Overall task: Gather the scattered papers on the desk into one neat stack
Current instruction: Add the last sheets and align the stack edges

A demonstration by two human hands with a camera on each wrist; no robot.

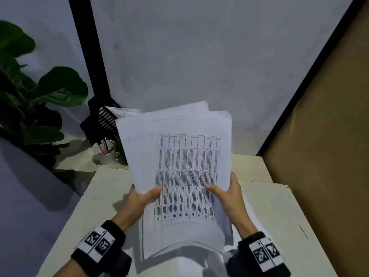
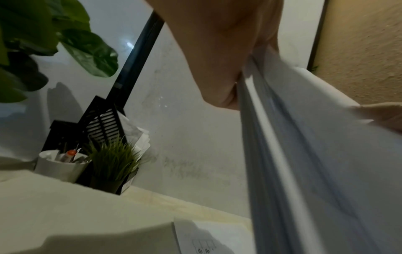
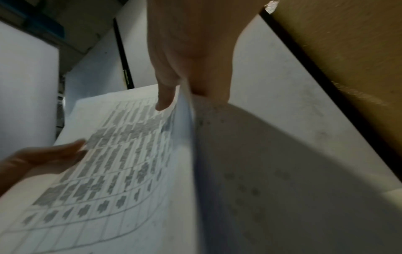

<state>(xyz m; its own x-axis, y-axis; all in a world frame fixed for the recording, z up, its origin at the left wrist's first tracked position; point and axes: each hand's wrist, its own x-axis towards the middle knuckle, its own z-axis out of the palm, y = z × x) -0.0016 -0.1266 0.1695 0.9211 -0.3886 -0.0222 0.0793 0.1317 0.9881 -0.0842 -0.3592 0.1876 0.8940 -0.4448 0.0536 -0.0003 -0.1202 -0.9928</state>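
Observation:
A bundle of white papers (image 1: 179, 156) stands tilted upright above the desk (image 1: 103, 188), its top sheet printed with a dense table. My left hand (image 1: 144, 194) pinches the bundle's left edge, thumb on the front. My right hand (image 1: 223, 188) pinches the right edge the same way. The sheets are unevenly aligned at the top and fan out at the lower right. In the left wrist view the paper edges (image 2: 269, 137) show side-on under my left hand (image 2: 219, 75). The right wrist view shows my right hand (image 3: 180, 96) pinching the printed sheets (image 3: 113, 154). Another printed sheet (image 2: 202, 240) lies on the desk.
At the back left stand a white cup with pens (image 1: 103, 152), a small grass plant (image 2: 113, 161) and a black file rack (image 1: 101, 118) with papers in it. A big leafy plant (image 1: 30, 92) fills the left. A brown panel (image 1: 329, 136) borders the desk's right side.

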